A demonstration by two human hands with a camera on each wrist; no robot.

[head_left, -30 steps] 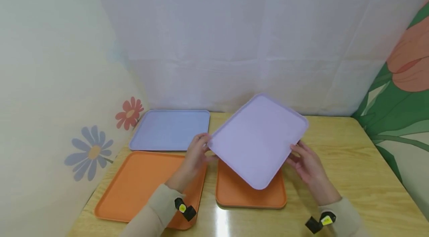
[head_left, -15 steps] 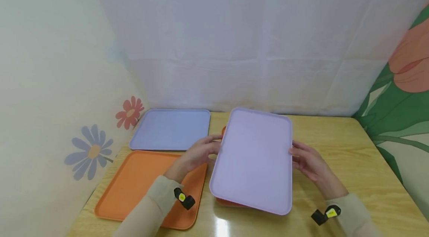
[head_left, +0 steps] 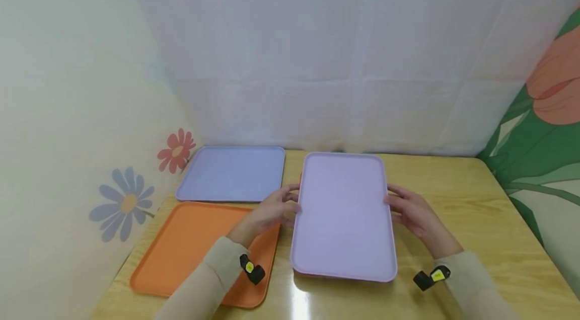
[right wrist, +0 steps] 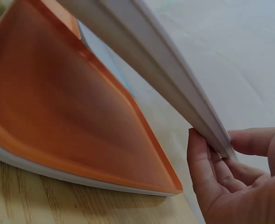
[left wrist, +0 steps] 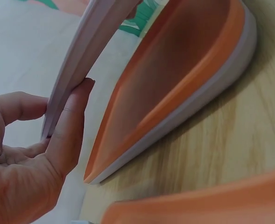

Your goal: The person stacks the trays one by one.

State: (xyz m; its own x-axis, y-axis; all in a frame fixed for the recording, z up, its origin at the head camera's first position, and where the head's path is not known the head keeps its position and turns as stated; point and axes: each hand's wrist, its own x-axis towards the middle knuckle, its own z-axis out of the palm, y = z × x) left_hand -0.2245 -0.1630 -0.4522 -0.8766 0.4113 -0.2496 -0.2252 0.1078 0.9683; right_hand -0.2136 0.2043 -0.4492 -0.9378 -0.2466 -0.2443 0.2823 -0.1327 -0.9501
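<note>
White cloth (head_left: 326, 58) makes the big back wall, with soft folds in it. In front of it is a wood table (head_left: 462, 199), yellow-brown with wavy lines. On the right side there is a picture of a big pink flower (head_left: 557, 83) with green leaves (head_left: 539, 144).

Next come the trays. An orange tray (head_left: 195, 244) lies flat on the left of the table, under the left arm. A lilac tray (head_left: 344, 219) is in the middle, held up in the air between the two hands. Just below it, and not touching in the wrist views, is a second orange tray (left wrist: 174, 60). That one sits on a pale tray (left wrist: 250, 39) on the table. A blue tray (head_left: 231, 174) lies at the back left, behind the first orange tray.

A blue flower (head_left: 128, 204) is painted on the left wall. The left hand (head_left: 272, 209) pinches one long side of the lilac tray with its thumb and fingers. The right hand (head_left: 412, 212) pinches the other long side the same way. Smaller is a red flower (head_left: 176, 151) on the left wall. Smallest are the black gadgets (head_left: 256, 273) on both wrists.
</note>
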